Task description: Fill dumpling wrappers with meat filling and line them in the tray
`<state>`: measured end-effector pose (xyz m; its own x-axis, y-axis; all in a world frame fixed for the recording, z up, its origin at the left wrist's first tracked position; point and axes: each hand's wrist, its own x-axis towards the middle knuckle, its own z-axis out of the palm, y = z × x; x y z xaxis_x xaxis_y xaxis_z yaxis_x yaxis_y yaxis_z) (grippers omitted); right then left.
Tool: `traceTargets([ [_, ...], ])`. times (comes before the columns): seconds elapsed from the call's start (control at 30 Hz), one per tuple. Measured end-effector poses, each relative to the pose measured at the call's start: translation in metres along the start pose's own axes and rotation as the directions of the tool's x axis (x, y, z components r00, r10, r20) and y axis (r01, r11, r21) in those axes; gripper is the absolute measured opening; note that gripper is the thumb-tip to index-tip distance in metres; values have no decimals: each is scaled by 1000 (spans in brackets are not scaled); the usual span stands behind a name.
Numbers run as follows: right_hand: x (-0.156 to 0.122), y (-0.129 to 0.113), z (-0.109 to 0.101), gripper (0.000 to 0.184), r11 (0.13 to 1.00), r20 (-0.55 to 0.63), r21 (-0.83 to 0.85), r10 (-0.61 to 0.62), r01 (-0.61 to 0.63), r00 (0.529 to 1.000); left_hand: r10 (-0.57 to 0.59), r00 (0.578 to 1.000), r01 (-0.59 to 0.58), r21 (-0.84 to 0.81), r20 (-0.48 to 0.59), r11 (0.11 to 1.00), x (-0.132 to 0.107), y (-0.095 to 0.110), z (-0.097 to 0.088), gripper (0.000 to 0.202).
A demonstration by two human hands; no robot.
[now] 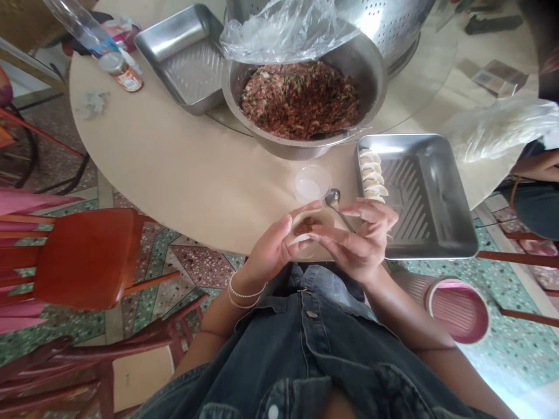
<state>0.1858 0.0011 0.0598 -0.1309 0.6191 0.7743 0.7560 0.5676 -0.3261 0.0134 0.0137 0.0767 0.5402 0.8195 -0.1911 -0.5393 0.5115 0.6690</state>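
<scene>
My left hand (273, 244) cradles a round dumpling wrapper (328, 219) with a small heap of meat filling (309, 224) in its middle. At the wrapper's near right edge, the fingertips of my right hand (360, 241) pinch the dough. A metal spoon (332, 198) shows just beyond my right fingers, its handle partly behind them; whether it is held or resting on the table I cannot tell. Beyond my hands sits a small clear bowl (311, 183). Several folded dumplings (372, 174) line the left side of a metal tray (454, 198) at my right.
A large metal bowl (301, 150) of meat filling stands ahead, plastic film over its far rim. Behind it is a perforated colander (384, 26). Another metal tray (187, 70), a jar (124, 73) and a bagged pale stack (498, 128) lie around the table. Chairs and a pink bin (458, 308) stand nearby.
</scene>
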Motion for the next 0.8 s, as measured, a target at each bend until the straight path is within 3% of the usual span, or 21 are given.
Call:
traceTargets([
  [0.1, 6, 0, 0, 28, 1000, 3, -11, 13, -13, 1000, -15, 998, 11, 69, 53, 998, 0, -4, -8, 46],
  [0.23, 9, 1, 0, 37, 1000, 41, -1, 29, -29, 999, -50, 993, 40, 95, 106, 995, 1, -4, -13, 54],
  [0.37, 8, 2, -1, 31, 998, 74, 48, 32, -36, 997, -83, 994, 79, 57, 68, 995, 2, 3, -6, 47],
  [0.47, 8, 2, -2, 25, 999, 16, 25, 44, -45, 999, -102, 993, 105, -55, 60, 993, 6, 1, 3, 53],
  [0.63, 13, -1, 0, 14, 975, -77, -190, 100, -113, 992, 70, 997, -73, -132, -31, 989, 8, -18, 17, 59],
  [0.73, 15, -2, 0, 12, 969, -60, -236, 64, -76, 996, 210, 978, -211, -85, -19, 974, 7, -24, 21, 56],
  [0.8, 16, -4, -1, 13, 970, -20, -238, 35, -39, 999, 243, 970, -242, -34, -1, 970, 6, -23, 21, 55],
])
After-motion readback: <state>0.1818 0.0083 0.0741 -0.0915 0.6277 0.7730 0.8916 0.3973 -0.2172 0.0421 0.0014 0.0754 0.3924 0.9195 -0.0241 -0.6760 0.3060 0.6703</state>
